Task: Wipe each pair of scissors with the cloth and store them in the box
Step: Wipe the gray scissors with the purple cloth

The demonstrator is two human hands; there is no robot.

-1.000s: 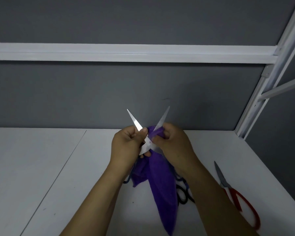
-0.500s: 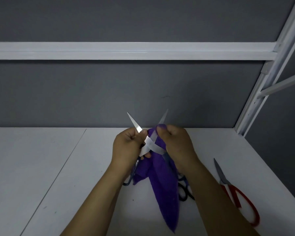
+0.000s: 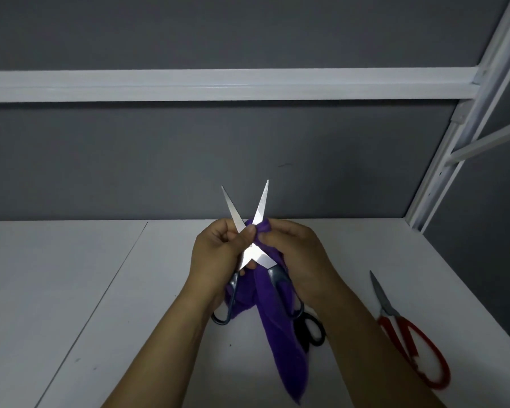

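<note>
Left hand [image 3: 214,256] grips the open scissors [image 3: 256,254] at the pivot over the counter [image 3: 124,290], blades V-ing up and away; right hand [image 3: 296,248] pinches the cloth [image 3: 273,337] round the right blade's base, so the wipe likely runs tipward.

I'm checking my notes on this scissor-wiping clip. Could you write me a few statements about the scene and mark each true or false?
1. The grey-handled scissors are held open, with the blades crossed and pointing up. True.
2. The right hand pinches the purple cloth around one blade. True.
3. The left hand holds the red-handled scissors. False: they lie untouched on the table, to the right of the right arm. The left hand grips the grey-handled pair near the pivot.
4. A storage box stands beside the cloth. False: no box is in view.
5. Black-handled scissors lie on the table, partly hidden by the cloth and the right forearm. True.
</note>
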